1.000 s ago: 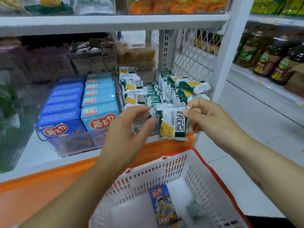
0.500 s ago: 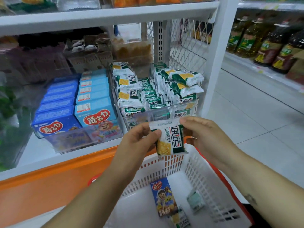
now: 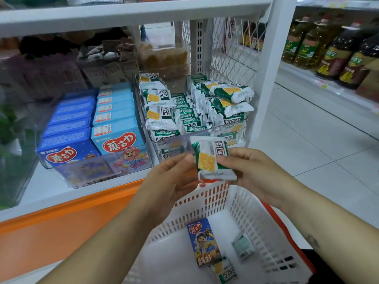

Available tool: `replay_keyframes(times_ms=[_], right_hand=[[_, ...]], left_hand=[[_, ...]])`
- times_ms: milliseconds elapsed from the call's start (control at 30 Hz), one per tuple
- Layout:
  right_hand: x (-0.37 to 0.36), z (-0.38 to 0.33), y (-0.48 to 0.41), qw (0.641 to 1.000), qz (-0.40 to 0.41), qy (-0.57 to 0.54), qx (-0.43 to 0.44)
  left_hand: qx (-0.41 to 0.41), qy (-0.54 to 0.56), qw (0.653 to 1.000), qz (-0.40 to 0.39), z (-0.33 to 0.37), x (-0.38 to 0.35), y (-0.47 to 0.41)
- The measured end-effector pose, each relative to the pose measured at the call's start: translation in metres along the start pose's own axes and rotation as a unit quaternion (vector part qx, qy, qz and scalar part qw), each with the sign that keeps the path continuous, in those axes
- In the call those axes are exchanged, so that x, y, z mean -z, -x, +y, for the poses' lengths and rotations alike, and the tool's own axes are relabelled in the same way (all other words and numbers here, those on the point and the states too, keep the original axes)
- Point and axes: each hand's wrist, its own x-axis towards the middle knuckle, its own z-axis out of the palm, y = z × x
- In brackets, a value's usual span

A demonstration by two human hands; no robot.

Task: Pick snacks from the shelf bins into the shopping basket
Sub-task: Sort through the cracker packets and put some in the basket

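Both hands meet over the far rim of the shopping basket (image 3: 205,198). Between them is one cracker packet (image 3: 211,158), green and white with a yellow cracker printed on it. The left hand (image 3: 172,181) grips the packet's left edge with its thumb on the front and its fingers curled behind. The right hand (image 3: 254,173) pinches the right edge between thumb and fingertips. A second ago only the right hand held the packet, up in front of the bins, with the left hand reaching for it. Half a second ago it faced the camera flat and upright. Now it leans, with its lower seam turned toward the viewer, in about the same place above the rim.

Below, the white slotted basket holds a blue snack box (image 3: 204,241), a pale green sachet (image 3: 243,245) and a second green-and-white pack (image 3: 226,270).

Beyond the hands, a clear bin (image 3: 174,145) on the white shelf is heaped with matching cracker packs (image 3: 225,93). Just left of it, another clear tray (image 3: 88,170) holds rows of blue boxes (image 3: 117,128). An orange panel (image 3: 71,226) runs under the shelf. A white post (image 3: 272,78) and a wire mesh side (image 3: 233,58) close the shelf on the right. Farther off, oil bottles (image 3: 336,56) stand on another rack.

The hands hide the packet's side edges. The goods at the back of the shelf are too blurred to name. The basket's near end is cut off by the frame.
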Motion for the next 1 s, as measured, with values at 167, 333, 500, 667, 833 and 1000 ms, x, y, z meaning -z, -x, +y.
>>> replay_keyframes(times_ms=[167, 333, 500, 667, 833, 1000], right_hand=[[0.003, 0.0, -0.001, 0.998, 0.027, -0.051, -0.005], [0.003, -0.001, -0.001, 0.998, 0.023, -0.064, -0.011], [0.006, 0.0, -0.001, 0.997, 0.012, -0.066, -0.022], [0.009, -0.002, -0.004, 0.994, -0.011, -0.104, -0.041], [0.006, 0.001, -0.005, 0.999, 0.031, -0.035, 0.019], [0.001, 0.011, -0.001, 0.872, 0.115, 0.338, 0.335]], left_hand=[[0.008, -0.034, 0.999, -0.014, -0.006, 0.0, 0.003], [-0.074, -0.133, 0.987, 0.056, -0.005, -0.004, 0.006], [-0.123, -0.22, 0.966, 0.058, -0.002, -0.003, 0.007], [-0.076, -0.207, 0.975, -0.026, 0.01, 0.006, 0.009], [-0.044, -0.206, 0.977, -0.02, 0.007, 0.008, 0.007], [0.039, -0.049, 0.996, -0.07, 0.008, 0.0, 0.009]])
